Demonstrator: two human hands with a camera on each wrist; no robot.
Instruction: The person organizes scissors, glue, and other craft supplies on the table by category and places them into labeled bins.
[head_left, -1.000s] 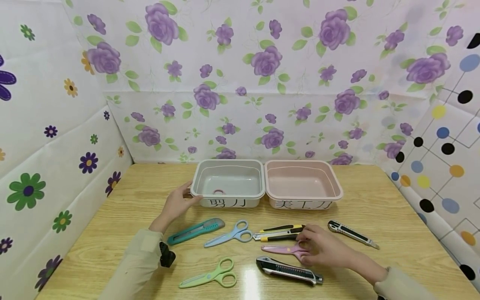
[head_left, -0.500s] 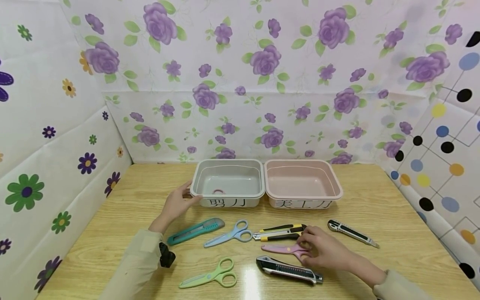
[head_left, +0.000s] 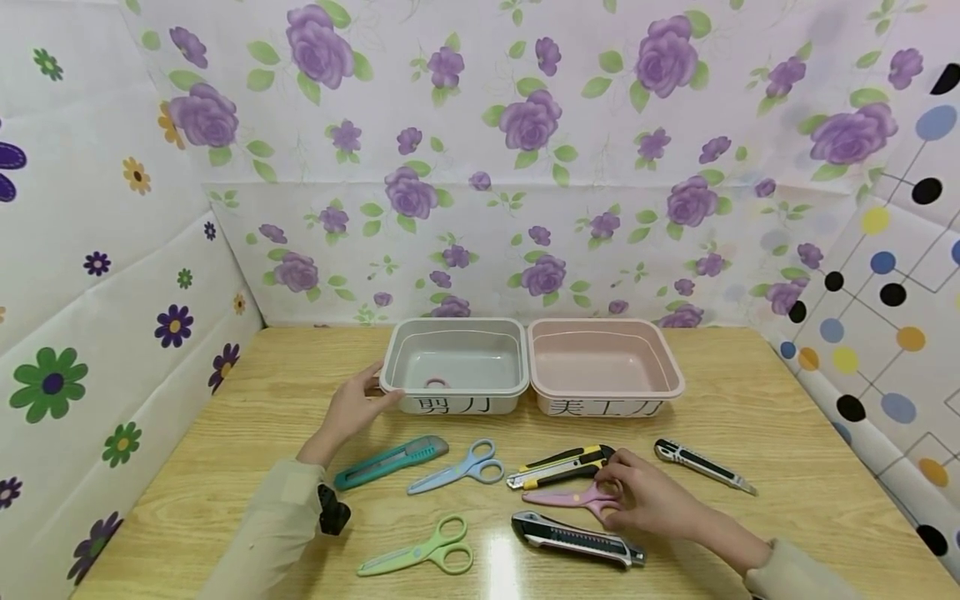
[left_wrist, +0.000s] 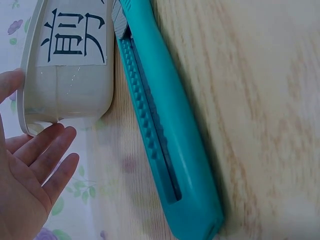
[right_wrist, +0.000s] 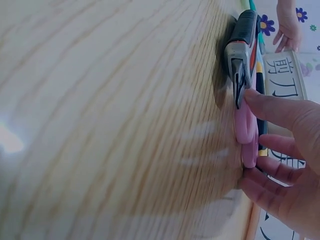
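Observation:
At the left end of the grey bin (head_left: 453,393), my left hand (head_left: 351,414) holds the corner, thumb on the front rim and fingers round the side. My right hand (head_left: 651,500) pinches the handles of the pink scissors (head_left: 558,498), which lie low at the table with blades pointing left. In the right wrist view the thumb meets one pink handle (right_wrist: 244,125) and the fingertips are by the other. A yellow-and-black utility knife (head_left: 558,468) lies just behind the scissors, its end near my right fingertips. A black-and-silver utility knife (head_left: 573,540) is in front of them.
A pink bin (head_left: 607,395) stands against the grey one. A pinkish loop (head_left: 437,383) shows inside the grey bin. Around the table lie a teal utility knife (head_left: 393,462), blue scissors (head_left: 457,471), green scissors (head_left: 420,552) and a slim black-and-silver knife (head_left: 707,467).
The yellow-and-black utility knife has turned slightly, its right end shifting toward the back. Both hands stay nearly where they were.

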